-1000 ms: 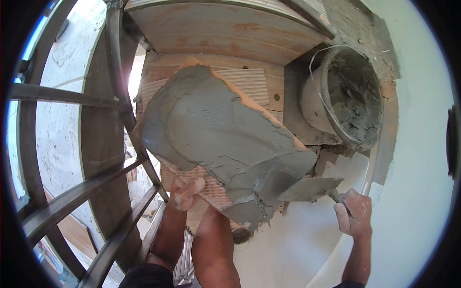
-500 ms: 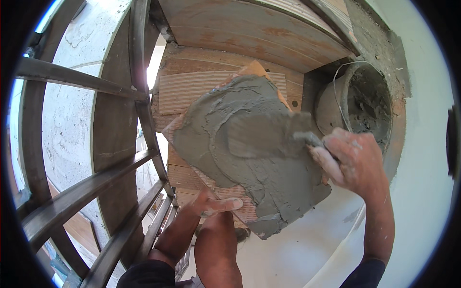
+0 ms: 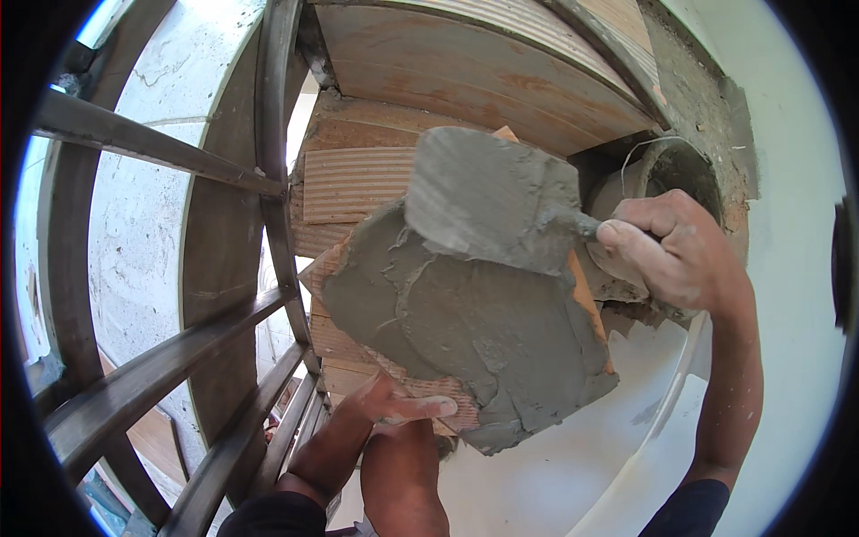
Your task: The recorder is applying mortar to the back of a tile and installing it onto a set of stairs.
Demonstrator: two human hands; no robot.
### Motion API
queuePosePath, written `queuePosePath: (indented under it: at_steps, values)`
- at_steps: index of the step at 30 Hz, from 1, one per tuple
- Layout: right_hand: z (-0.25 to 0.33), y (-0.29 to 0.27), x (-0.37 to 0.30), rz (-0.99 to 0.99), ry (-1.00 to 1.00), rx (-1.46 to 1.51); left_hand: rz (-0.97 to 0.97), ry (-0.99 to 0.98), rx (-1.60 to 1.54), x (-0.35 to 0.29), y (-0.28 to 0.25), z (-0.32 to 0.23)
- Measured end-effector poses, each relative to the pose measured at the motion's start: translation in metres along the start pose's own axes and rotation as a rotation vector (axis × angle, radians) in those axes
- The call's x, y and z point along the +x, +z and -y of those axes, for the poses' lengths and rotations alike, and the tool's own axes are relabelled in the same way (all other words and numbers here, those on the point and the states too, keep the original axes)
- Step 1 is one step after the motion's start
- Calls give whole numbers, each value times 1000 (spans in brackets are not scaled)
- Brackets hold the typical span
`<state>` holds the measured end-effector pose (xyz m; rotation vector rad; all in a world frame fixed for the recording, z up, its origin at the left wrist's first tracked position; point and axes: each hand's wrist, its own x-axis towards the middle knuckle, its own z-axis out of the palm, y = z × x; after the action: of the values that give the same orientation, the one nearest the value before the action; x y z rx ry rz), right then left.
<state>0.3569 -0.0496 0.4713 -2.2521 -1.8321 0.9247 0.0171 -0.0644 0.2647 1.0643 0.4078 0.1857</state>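
My right hand (image 3: 671,246) grips the handle of a trowel (image 3: 492,197), its wide blade smeared with grey mortar. The blade is raised over the far part of a tile (image 3: 461,394), whose ribbed orange back shows along the near-left edge. Wet mortar (image 3: 483,322) covers most of that tile in uneven ridges. My left hand (image 3: 398,403) holds the tile at its near-left edge, thumb on the bare ribs and fingers hidden beneath. Behind my right hand stands a mortar-stained bucket (image 3: 684,170) with a wire handle, partly covered by the hand.
A metal railing (image 3: 170,345) with several bars runs along my left. Beyond the tile, a tiled stair step (image 3: 474,72) rises, and a loose ribbed tile (image 3: 353,183) lies before it. A white wall (image 3: 796,268) borders the right side.
The trowel has lifted off the mortar and moved away from me, its blade now turned more into view. My right hand has shifted slightly right. The left hand keeps its hold on the tile.
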Motion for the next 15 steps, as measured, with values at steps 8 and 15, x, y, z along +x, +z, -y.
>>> queuePosePath:
  at_steps: [8,15]
  values:
    - [-33,-24,-44,-85,283,-38,-7,23,20,-1,12,-5]
    - [7,-4,-56,-92,297,150,-23,72,43,1,14,16]
